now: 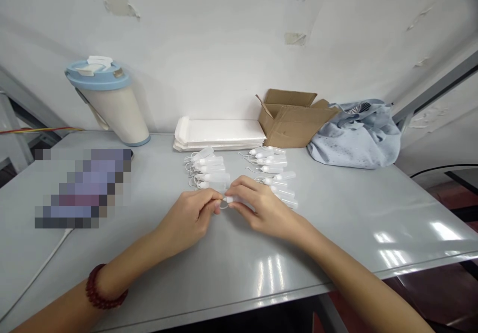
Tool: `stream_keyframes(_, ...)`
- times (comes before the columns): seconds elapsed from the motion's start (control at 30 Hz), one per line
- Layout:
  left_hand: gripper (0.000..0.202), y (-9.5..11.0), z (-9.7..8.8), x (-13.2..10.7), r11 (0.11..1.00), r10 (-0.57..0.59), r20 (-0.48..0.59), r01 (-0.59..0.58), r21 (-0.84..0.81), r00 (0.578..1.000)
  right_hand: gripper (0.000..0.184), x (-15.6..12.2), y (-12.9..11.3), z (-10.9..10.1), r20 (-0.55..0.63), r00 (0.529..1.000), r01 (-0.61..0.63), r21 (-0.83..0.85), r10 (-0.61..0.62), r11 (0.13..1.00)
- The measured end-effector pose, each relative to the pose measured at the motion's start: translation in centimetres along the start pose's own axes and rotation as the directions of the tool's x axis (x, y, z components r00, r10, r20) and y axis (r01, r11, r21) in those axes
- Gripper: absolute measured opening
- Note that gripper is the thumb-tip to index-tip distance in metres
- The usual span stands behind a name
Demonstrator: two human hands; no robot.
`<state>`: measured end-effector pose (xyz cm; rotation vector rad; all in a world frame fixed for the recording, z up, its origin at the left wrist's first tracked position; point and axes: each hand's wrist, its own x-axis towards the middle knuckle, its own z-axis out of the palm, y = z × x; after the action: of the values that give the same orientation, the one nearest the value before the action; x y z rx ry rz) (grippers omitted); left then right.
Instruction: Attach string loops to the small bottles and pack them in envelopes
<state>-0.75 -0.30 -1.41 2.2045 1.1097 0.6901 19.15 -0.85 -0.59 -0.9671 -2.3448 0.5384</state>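
Near the middle of the table, my right hand is closed round a small translucent dropper bottle, which lies sideways with its white neck toward the left. My left hand pinches at the tip end of that bottle; the fingertips cover what exactly is between them. A thin white cap strap loops below the neck. Just beyond my hands lie two groups of similar bottles with strapped caps: a left group and a right group, partly hidden behind my right hand.
White padded mailers lie stacked against the wall, beside an open cardboard box and a bluish cloth bag. A tumbler with a blue lid stands at the back left. A blurred-out phone with a white cable lies at the left.
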Motion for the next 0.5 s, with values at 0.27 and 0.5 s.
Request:
stream_keyframes(0.27,0.023,-0.5,0.32,-0.06,0.997,0.052,-0.004,-0.052,0.056,0.999,0.018,-0.05,0.32,0.42,-0.015,1.0,0.015,0.014,-0.015,1.0)
stream_keyframes(0.5,0.022,-0.33,0.03,0.32,0.996,0.055,-0.013,-0.054,0.068,0.998,0.016,0.38,0.38,0.05,-0.058,0.997,-0.051,0.131,0.059,0.99)
